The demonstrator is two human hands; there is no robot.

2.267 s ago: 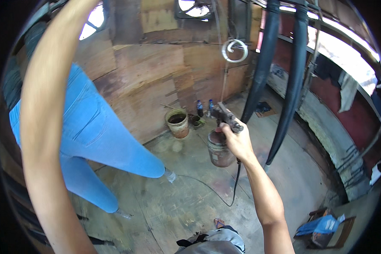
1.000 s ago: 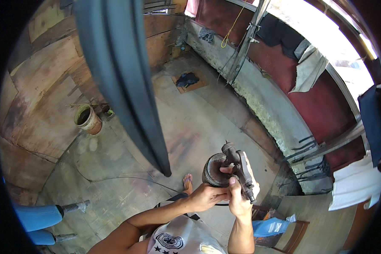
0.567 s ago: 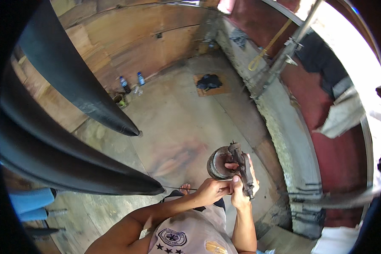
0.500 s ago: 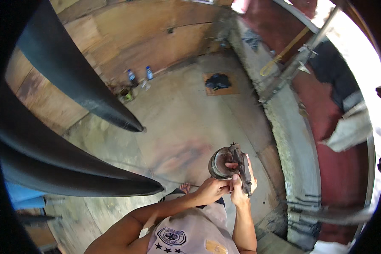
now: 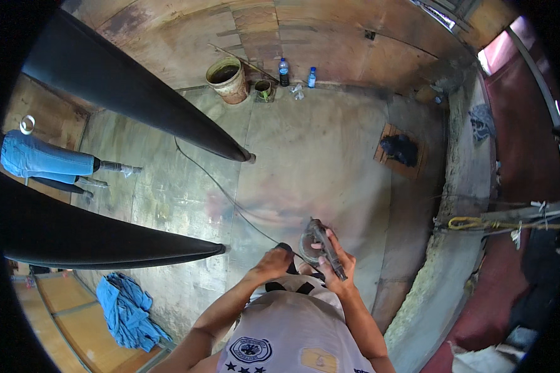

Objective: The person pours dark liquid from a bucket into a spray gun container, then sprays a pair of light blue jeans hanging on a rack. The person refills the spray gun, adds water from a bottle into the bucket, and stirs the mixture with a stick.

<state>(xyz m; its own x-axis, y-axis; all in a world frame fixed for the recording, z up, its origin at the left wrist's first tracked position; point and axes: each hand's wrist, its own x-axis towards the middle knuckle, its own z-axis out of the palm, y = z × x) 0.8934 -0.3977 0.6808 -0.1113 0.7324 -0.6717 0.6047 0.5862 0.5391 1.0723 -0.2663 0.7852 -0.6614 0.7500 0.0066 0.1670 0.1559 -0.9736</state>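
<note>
My right hand point(image 5: 341, 264) is closed round a spray gun point(image 5: 331, 250) with a round cup, held in front of my body at lower centre. The gun looks dark and stained. Just left of it, my left hand point(image 5: 271, 262) is closed like a fist beside a small dark thing point(image 5: 284, 247); what its fingers hold, if anything, is hidden. A thin dark hose point(image 5: 221, 189) runs across the floor towards my hands. To the left, long black tapered forms, an upper one point(image 5: 137, 93) and a lower one point(image 5: 118, 239), reach inward, apart from both hands.
By the far wall stand a bucket point(image 5: 233, 93), a small pot point(image 5: 263, 92) and two bottles point(image 5: 284, 71). A dark cloth point(image 5: 399, 149) lies on a board. Blue jeans point(image 5: 46, 155) are at left, a blue garment point(image 5: 126, 309) lower left. A rough ledge point(image 5: 445, 230) runs along the right.
My left hand has left the spray gun and moved left. My right hand still holds the gun, now turned so its cup shows less. The view has swung leftward.
</note>
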